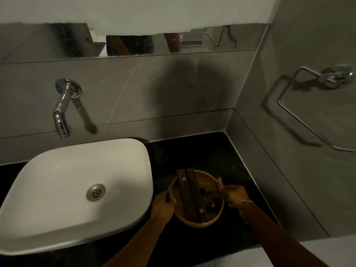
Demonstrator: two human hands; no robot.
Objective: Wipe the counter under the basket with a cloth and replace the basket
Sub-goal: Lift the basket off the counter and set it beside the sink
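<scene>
A round woven basket (206,182) is over the black counter (192,151), to the right of the sink. Two long dark boxes (190,195) and some small dark and green items lie in it. My left hand (162,206) grips the basket's left rim and my right hand (236,197) grips its right rim. I cannot tell whether the basket touches the counter or is held just above it. No cloth is in view.
A white basin (77,189) fills the counter's left side, with a chrome wall tap (62,110) above it. Grey tiled walls close the back and right. A chrome towel ring (308,105) hangs on the right wall. A mirror strip runs along the top.
</scene>
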